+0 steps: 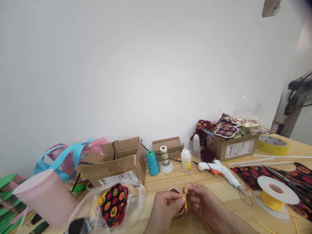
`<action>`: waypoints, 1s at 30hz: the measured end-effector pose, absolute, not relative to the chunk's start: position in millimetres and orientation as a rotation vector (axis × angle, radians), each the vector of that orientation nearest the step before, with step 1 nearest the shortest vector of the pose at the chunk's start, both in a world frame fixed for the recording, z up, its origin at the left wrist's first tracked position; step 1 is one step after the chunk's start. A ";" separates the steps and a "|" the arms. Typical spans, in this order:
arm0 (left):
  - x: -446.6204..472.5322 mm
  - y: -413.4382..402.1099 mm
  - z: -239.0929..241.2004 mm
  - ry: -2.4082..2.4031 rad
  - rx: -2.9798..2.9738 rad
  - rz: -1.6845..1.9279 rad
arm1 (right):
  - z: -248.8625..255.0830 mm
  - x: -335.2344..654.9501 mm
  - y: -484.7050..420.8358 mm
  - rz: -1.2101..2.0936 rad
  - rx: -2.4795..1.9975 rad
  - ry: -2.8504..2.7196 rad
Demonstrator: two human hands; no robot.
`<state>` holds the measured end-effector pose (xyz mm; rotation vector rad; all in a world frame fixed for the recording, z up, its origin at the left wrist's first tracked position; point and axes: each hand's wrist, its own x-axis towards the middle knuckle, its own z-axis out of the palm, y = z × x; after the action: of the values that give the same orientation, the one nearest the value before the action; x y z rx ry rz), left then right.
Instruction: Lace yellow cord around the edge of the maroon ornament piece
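Near the table's front edge, my left hand and my right hand come close together, both pinching a yellow cord. The cord forms a small loop or knot between the fingertips, and its tail hangs below my right hand. Behind my left fingers, a dark red patterned piece with a pale edge shows in part; my hands hide the rest. To the right stands a white spool wound with yellow cord. A white glue gun lies just beyond my right hand.
A clear bag with patterned fabric, a pink lidded cup and an open carton fill the left. Teal thread and a glue bottle stand behind. Scissors, yellow tape and a filled box are right.
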<state>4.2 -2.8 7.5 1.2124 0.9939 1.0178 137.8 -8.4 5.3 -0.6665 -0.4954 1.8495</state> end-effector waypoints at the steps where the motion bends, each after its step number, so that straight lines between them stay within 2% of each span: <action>1: 4.8 -2.9 7.6 0.993 1.211 1.022 | 5.7 138.0 -8.5 1.844 -0.647 -0.485; 6: 3.1 -2.9 5.3 0.941 1.141 1.017 | 6.1 141.1 -7.9 1.836 -0.577 -0.592; 23: 0.4 1.6 -2.0 1.046 1.216 1.030 | 1.5 139.3 -4.4 1.769 -0.807 -0.634; 30: 1.8 -2.5 4.3 0.998 0.999 1.032 | 11.9 145.2 -7.9 1.743 -0.821 -0.799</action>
<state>1.8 -2.5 4.3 0.9986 0.9976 1.0322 145.2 -7.9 11.9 -0.8209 -0.7988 1.7431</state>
